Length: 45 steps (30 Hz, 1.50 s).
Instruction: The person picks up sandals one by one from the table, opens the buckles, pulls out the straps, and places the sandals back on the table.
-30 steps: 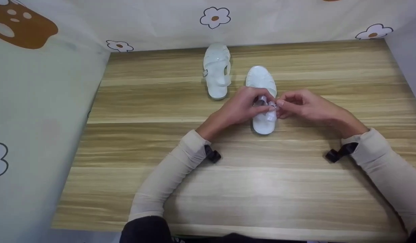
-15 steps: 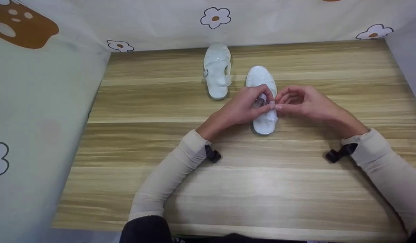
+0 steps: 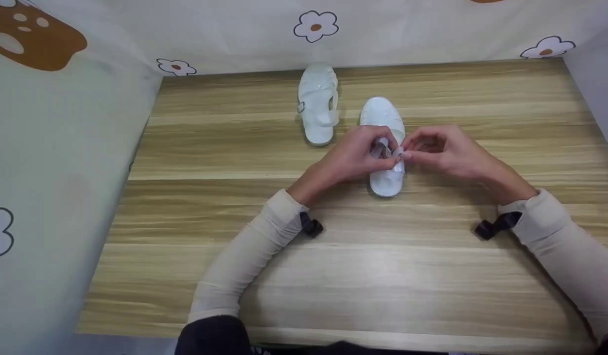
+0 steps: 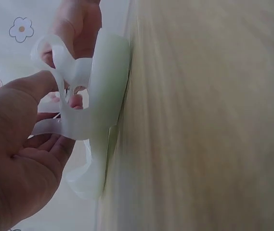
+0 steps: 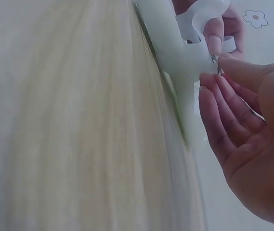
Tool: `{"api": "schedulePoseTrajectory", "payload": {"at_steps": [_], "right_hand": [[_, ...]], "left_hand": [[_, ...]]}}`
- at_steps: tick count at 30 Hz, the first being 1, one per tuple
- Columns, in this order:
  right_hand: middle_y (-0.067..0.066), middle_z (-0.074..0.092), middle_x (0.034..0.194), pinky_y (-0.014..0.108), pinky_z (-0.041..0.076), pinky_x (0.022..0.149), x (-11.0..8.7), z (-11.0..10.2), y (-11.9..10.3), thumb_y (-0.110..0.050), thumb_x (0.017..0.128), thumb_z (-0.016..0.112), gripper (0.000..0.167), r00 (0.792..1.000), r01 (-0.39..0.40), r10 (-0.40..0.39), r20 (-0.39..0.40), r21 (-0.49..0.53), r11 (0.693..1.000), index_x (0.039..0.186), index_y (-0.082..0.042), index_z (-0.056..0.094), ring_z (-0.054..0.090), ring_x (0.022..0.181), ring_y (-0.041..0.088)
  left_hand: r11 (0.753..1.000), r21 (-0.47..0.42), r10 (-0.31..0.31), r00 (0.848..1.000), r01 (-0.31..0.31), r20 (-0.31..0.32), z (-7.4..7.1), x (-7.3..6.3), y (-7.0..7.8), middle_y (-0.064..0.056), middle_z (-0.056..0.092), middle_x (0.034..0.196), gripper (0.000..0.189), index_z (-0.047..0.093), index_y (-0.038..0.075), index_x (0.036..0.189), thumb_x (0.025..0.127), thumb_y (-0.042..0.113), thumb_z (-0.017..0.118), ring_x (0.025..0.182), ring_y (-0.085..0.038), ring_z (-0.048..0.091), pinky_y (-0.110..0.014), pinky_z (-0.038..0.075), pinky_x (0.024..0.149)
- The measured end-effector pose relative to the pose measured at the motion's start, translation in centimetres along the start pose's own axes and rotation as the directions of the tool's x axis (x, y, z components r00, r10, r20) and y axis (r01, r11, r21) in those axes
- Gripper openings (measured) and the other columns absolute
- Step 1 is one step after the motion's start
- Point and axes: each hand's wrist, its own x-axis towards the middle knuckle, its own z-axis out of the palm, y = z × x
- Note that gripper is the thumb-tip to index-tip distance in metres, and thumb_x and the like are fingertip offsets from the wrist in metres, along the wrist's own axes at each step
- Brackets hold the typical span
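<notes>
A white jelly sandal (image 3: 381, 112) lies on the wooden table with its toe pointing away from me. My left hand (image 3: 351, 154) reaches over its middle from the left, thumb and index finger pinching the ankle strap (image 4: 69, 67) at the sandal's right side. From the right, my right hand (image 3: 449, 152) pinches the small metal buckle (image 5: 217, 64) where the strap meets it. Both sets of fingertips almost touch there. The strap's loop stands up off the sole. How far the strap runs through the buckle is hidden by the fingers.
A matching white sandal (image 3: 318, 101) lies further back on the left, its small buckle (image 3: 300, 106) on its left side. The wooden table (image 3: 333, 276) ends at a flower-printed cloth wall (image 3: 235, 34) behind. A pale wall (image 3: 43, 172) borders the left side.
The right fingers have shifted slightly at the buckle, coming up level with the left fingertips. The left hand has barely moved, and both sandals stay in place.
</notes>
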Motion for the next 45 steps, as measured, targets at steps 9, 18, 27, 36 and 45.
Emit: {"api": "schedulePoseTrajectory", "payload": {"at_steps": [9,18,27,36,45], "right_hand": [[0.011,0.077,0.099,0.016,0.055,0.075,-0.2,0.3,-0.5,-0.015,0.102,0.077,0.009,0.999,0.035,-0.036,-0.026,-0.06,0.998,0.11,-0.01,0.078,0.07,0.089,0.009],[0.004,0.075,0.099,0.019,0.053,0.074,-0.4,0.0,-1.6,-0.017,0.103,0.077,0.008,0.998,0.039,-0.044,-0.042,-0.112,0.993,0.111,-0.014,0.078,0.067,0.089,0.011],[0.004,0.074,0.106,0.019,0.055,0.077,-0.5,-1.0,-1.4,-0.016,0.103,0.076,0.009,0.999,0.046,-0.045,0.018,-0.11,0.993,0.111,-0.013,0.076,0.068,0.094,0.014],[0.012,0.076,0.105,0.022,0.056,0.076,-0.1,-1.4,-0.7,-0.022,0.107,0.071,0.013,0.991,-0.039,0.047,0.124,-0.071,0.997,0.114,-0.013,0.075,0.068,0.091,0.017],[0.011,0.073,0.098,0.022,0.05,0.065,-0.2,-1.0,-0.5,-0.025,0.109,0.068,0.02,0.987,-0.075,0.087,0.132,-0.098,0.992,0.108,-0.007,0.076,0.062,0.081,0.01]], "left_hand": [[0.999,0.027,-0.032,0.999,0.034,-0.044,0.4,0.1,0.5,0.004,0.066,0.088,0.017,0.076,0.013,0.101,0.09,0.024,0.084,0.081,-0.008,0.054,-0.021,0.042,0.071],[0.997,0.044,-0.055,0.998,0.057,-0.035,0.6,0.3,0.8,0.002,0.074,0.095,0.019,0.079,0.012,0.101,0.089,0.024,0.086,0.085,-0.007,0.06,-0.019,0.047,0.073],[0.999,0.008,-0.033,0.999,0.033,0.0,0.0,0.4,0.1,0.0,0.077,0.105,0.019,0.081,0.013,0.107,0.093,0.024,0.085,0.096,-0.006,0.061,-0.021,0.05,0.087],[0.988,-0.134,-0.074,0.997,0.078,0.035,-1.0,0.0,-0.5,0.001,0.079,0.104,0.023,0.082,0.013,0.111,0.092,0.023,0.089,0.095,-0.007,0.064,-0.019,0.053,0.085],[0.992,-0.104,-0.074,0.997,0.075,0.016,-0.6,0.0,-0.5,0.002,0.076,0.097,0.021,0.081,0.012,0.105,0.094,0.028,0.088,0.09,-0.006,0.063,-0.02,0.051,0.082]]}}
